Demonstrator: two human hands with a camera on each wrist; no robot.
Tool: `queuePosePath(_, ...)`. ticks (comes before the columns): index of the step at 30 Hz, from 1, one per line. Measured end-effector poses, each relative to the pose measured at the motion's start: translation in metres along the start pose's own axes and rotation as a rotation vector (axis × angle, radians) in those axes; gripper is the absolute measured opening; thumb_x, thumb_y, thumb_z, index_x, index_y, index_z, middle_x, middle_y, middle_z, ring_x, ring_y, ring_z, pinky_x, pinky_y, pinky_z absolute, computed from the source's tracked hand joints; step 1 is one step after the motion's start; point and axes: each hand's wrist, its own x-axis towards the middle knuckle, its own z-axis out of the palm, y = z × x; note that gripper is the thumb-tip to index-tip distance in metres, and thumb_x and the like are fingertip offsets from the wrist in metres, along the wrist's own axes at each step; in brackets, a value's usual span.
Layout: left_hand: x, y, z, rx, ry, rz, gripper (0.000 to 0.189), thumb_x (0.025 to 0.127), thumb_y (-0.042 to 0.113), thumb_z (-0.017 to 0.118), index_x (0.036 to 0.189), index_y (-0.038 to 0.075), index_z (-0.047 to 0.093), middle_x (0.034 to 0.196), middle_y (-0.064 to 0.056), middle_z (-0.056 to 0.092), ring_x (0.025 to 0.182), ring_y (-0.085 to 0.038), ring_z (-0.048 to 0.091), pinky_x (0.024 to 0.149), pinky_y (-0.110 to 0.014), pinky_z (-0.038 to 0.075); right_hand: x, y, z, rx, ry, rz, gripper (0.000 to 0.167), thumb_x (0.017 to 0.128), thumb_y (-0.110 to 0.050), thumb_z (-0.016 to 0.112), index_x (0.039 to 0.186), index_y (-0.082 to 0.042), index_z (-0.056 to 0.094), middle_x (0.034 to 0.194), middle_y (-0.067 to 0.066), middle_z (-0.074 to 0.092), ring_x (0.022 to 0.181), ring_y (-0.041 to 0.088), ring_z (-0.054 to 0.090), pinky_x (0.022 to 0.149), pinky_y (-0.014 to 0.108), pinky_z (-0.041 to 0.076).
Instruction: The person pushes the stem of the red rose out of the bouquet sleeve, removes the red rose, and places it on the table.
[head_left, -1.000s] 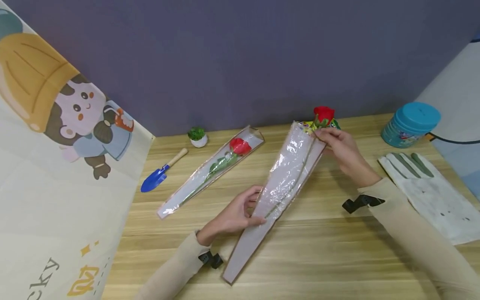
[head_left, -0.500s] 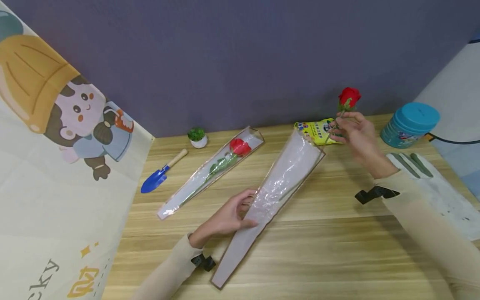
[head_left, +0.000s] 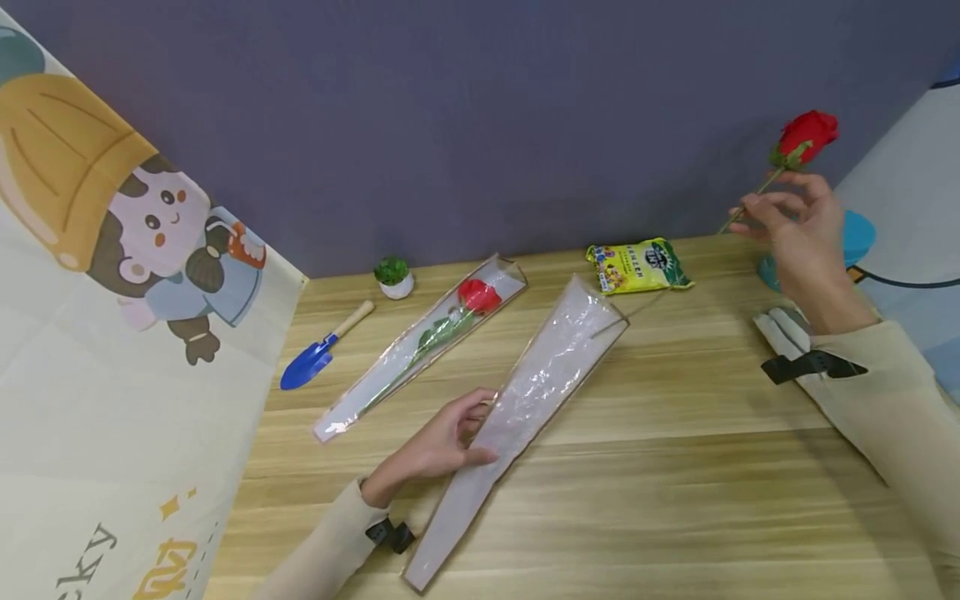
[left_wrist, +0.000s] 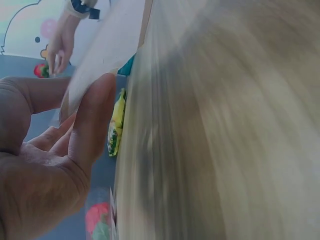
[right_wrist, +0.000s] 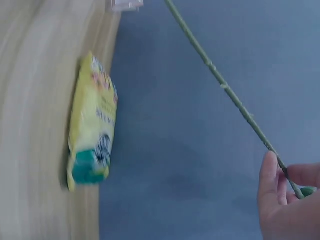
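My left hand [head_left: 438,442] grips a long tapered flower sleeve [head_left: 536,379] with a clear front, thumb on one side and fingers on the other. In the left wrist view the sleeve's pale back [left_wrist: 107,45] rises between thumb and fingers. At the upper right, my right hand [head_left: 813,237] pinches the stem of a red rose [head_left: 810,137] just below its bloom. The thin green stem [right_wrist: 227,90] slants down toward the sleeve, and its lower end is still inside the sleeve's wide mouth. A second sleeve holding another red rose [head_left: 478,296] lies left of my left hand.
A yellow and green packet [head_left: 637,265] lies at the table's back edge. At left are a blue trowel [head_left: 309,365] and a small potted plant [head_left: 395,277]. A blue-lidded tub [head_left: 857,239] and white-and-green gloves [head_left: 783,331] are partly hidden behind my right arm.
My right hand has drawn the rose up and right, pulling most of its stem out of the sleeve. My left hand and the sleeve have shifted slightly down and left, uncovering the yellow packet.
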Motion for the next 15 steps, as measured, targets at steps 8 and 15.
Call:
queuePosePath(8,-0.005,-0.005,-0.004,0.027,0.002,-0.005,0.077,0.083,-0.013,0.075,0.151,0.001,0.042,0.136,-0.031,0.065,0.124,-0.045,0.066,0.096,-0.028,0.062,0.005,-0.023,-0.031,-0.128,0.17,-0.067,0.045,0.097,-0.008,0.069,0.136,-0.013,0.046,0.096,0.002,0.071,0.083,0.013,0.07,0.067,0.016,0.061)
queuePosePath(15,-0.008,-0.011,-0.009,0.054,0.039,-0.062,0.079,0.081,-0.016,0.074,0.152,-0.001,0.041,0.139,-0.031,0.063,0.123,-0.044,0.066,0.097,-0.028,0.062,0.0,-0.022,-0.052,-0.256,0.084,-0.025,0.037,0.1,-0.005,0.063,0.133,-0.014,0.05,0.092,-0.005,0.072,0.08,0.005,0.07,0.063,0.014,0.06)
